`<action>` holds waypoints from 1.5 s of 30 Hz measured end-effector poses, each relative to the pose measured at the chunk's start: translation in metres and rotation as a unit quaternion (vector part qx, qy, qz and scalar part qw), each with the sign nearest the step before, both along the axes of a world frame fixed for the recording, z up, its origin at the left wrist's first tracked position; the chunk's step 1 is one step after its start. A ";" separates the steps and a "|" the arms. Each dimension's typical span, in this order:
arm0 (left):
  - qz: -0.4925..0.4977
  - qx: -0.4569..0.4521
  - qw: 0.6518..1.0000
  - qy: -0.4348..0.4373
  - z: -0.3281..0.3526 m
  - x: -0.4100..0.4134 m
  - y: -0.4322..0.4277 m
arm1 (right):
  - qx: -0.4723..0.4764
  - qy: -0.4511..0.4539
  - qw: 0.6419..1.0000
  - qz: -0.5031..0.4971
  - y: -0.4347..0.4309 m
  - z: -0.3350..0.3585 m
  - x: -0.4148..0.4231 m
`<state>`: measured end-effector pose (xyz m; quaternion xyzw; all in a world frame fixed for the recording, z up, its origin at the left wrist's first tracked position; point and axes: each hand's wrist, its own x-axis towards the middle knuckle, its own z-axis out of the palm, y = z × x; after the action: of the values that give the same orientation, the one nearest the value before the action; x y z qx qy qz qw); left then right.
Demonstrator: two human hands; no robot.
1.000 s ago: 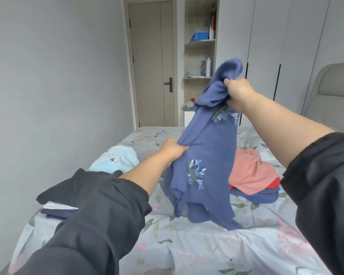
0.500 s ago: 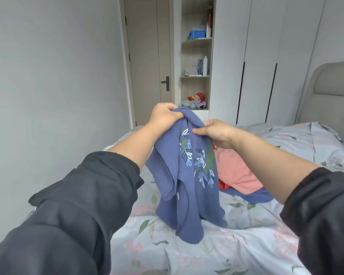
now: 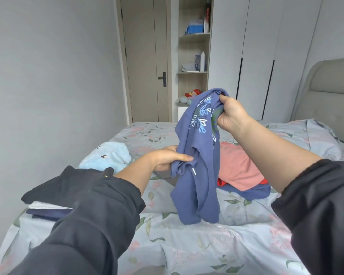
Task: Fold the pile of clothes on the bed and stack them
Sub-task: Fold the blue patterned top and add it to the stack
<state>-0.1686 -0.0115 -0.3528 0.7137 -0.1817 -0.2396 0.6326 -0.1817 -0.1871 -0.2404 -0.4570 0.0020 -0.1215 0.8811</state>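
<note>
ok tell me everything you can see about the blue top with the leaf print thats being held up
The blue top is a soft, knit-looking garment with white, light blue and green leaves printed near its upper end. It hangs bunched and unfolded over the bed, its lower end about at the floral sheet. The right hand grips its top; the left hand pinches a side edge lower down.
</note>
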 end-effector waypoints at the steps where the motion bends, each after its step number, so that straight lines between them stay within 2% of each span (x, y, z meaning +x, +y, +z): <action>1: 0.028 -0.004 1.000 -0.003 -0.002 0.001 -0.002 | 0.001 0.004 1.000 -0.016 -0.005 -0.001 0.000; 5: 0.167 -0.025 0.984 -0.051 0.008 0.011 0.008 | -0.014 0.033 0.995 -0.088 -0.035 -0.013 0.009; 8: 0.209 -0.050 0.973 -0.080 0.025 0.014 0.021 | -0.104 0.104 0.981 -0.125 -0.060 -0.030 0.018; 10: 0.218 -0.058 0.969 -0.102 0.039 0.014 0.022 | -0.196 0.140 0.966 -0.096 -0.071 -0.045 0.020; 12: 0.213 -0.038 0.967 -0.136 0.052 0.012 0.020 | -0.321 0.169 0.931 -0.049 -0.074 -0.058 0.017; 14: 0.188 -0.002 0.967 -0.169 0.064 0.010 0.017 | -0.434 0.141 0.890 0.000 -0.071 -0.067 0.012; 16: 0.148 0.044 0.967 -0.203 0.073 0.007 0.013 | -0.480 0.058 0.872 0.077 -0.059 -0.066 0.007; 19: 0.076 0.093 0.966 -0.227 0.079 0.003 0.006 | -0.444 -0.024 0.860 0.250 -0.031 -0.063 -0.001; 21: 0.064 0.078 0.970 -0.221 0.076 0.006 0.006 | -0.428 -0.026 0.856 0.289 -0.017 -0.063 -0.005; 24: 0.167 0.051 0.955 -0.238 0.065 0.011 0.010 | -0.407 -0.010 0.891 0.203 -0.004 -0.068 -0.004; 26: 0.307 0.070 0.900 -0.301 0.053 0.014 0.011 | -0.348 -0.009 0.931 0.111 0.003 -0.073 -0.001; 27: 0.374 0.080 0.862 -0.333 0.049 0.013 0.012 | -0.329 -0.008 0.943 0.059 0.005 -0.075 0.002; 28: 0.408 0.075 0.841 -0.347 0.045 0.011 0.013 | -0.315 -0.002 0.949 0.011 0.005 -0.076 0.004; 29: 0.396 0.063 0.851 -0.339 0.041 0.010 0.015 | -0.307 0.005 0.951 -0.031 0.005 -0.077 0.007; 30: 0.346 0.055 0.886 -0.305 0.039 0.007 0.014 | -0.297 0.009 0.953 -0.064 0.004 -0.077 0.009; 32: 0.212 0.109 0.947 -0.215 0.030 -0.004 0.005 | -0.276 0.011 0.954 -0.114 0.002 -0.075 0.013; 34: 0.157 0.186 0.949 -0.203 0.016 -0.006 -0.008 | -0.254 0.002 0.956 -0.144 0.002 -0.074 0.015; 37: 0.220 0.199 0.920 -0.255 0.003 0.003 -0.021 | -0.265 -0.007 0.951 -0.161 0.003 -0.074 0.018; 39: 0.254 0.142 0.923 -0.252 0.004 0.008 -0.020 | -0.348 -0.009 0.913 -0.212 -0.004 -0.072 0.016; 42: 0.274 0.075 0.919 -0.273 0.017 0.012 -0.012 | -0.554 0.032 0.793 -0.252 -0.017 -0.072 0.009; 43: 0.261 0.086 0.913 -0.301 0.024 0.011 -0.009 | -0.612 0.043 0.753 -0.240 -0.022 -0.074 0.009; 44: 0.235 0.104 0.908 -0.331 0.030 0.010 -0.008 | -0.654 0.028 0.727 -0.208 -0.024 -0.076 0.008; 45: 0.200 0.123 0.905 -0.355 0.037 0.008 -0.008 | -0.678 -0.004 0.719 -0.155 -0.024 -0.076 0.007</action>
<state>-0.1607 -0.0190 -0.3159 0.8453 -0.2164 0.1410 0.4678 -0.1746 -0.2108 -0.3160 -0.9249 -0.0137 -0.2270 0.3047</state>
